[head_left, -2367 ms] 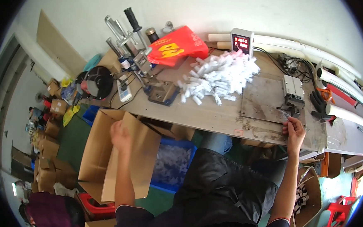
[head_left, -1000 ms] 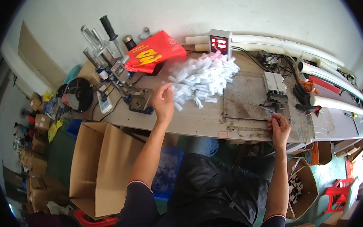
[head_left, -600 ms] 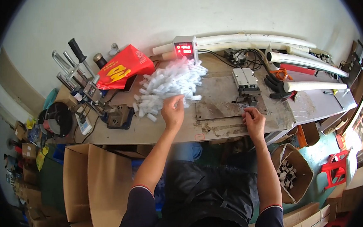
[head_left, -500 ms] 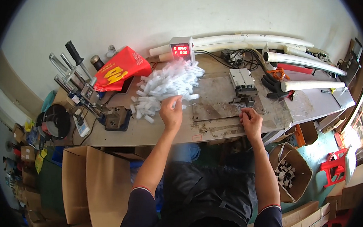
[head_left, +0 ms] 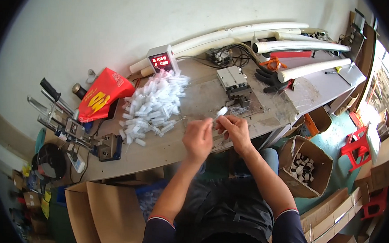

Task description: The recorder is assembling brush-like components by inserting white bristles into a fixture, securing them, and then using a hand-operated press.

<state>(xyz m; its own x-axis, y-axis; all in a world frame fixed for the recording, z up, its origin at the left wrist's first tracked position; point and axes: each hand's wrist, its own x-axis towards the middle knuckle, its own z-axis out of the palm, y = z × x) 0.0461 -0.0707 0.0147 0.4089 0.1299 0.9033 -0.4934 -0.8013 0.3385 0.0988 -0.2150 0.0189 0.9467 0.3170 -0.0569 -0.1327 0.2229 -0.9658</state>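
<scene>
Over the front edge of the bench, my two hands are close together. My right hand (head_left: 235,132) pinches a small whitish plastic piece (head_left: 222,111), whose end sticks up past the fingertips. Beside it, my left hand (head_left: 198,138) is curled, its fingertips almost meeting those of the right; motion blur hides whatever is in them. Left of the hands, a heap of small clear ribbed plastic tubes (head_left: 153,102) covers the bench. Just beyond the right hand stands a small metal fixture (head_left: 233,81) on a flat metal plate (head_left: 200,95), with thin clear scraps (head_left: 239,110) around its front.
Behind the heap is a counter box (head_left: 161,59) with a red display. A lever press (head_left: 106,147) and red bag (head_left: 104,96) stand left. White pipes (head_left: 313,68) and a black glove (head_left: 270,79) lie right. Cardboard boxes (head_left: 113,214) sit below the bench.
My left hand has come away from the heap toward the right. My right hand has left the fixture's front, meeting it with a whitish piece now visible. The whole view has shifted.
</scene>
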